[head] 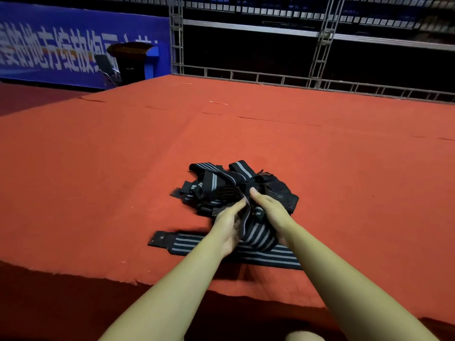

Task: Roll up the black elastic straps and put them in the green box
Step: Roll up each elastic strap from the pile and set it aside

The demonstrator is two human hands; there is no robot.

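Observation:
A tangled pile of black elastic straps with grey stripes (pixel 216 183) lies on the red cloth surface (pixel 98 168). Both my hands hold one strap (pixel 257 233) just in front of the pile, partly wound into a roll between them. My left hand (pixel 227 226) grips its left side with curled fingers. My right hand (pixel 269 210) grips its right side, thumb pointing toward the pile. The strap's loose tail (pixel 182 242) lies flat on the cloth, running left under my left forearm. No green box is in view.
The red cloth ends in a frayed front edge (pixel 73 271) near my body. A metal truss railing (pixel 270 78) borders the far side. A blue banner (pixel 61 45) and a dark lectern (pixel 130 60) stand at the back left.

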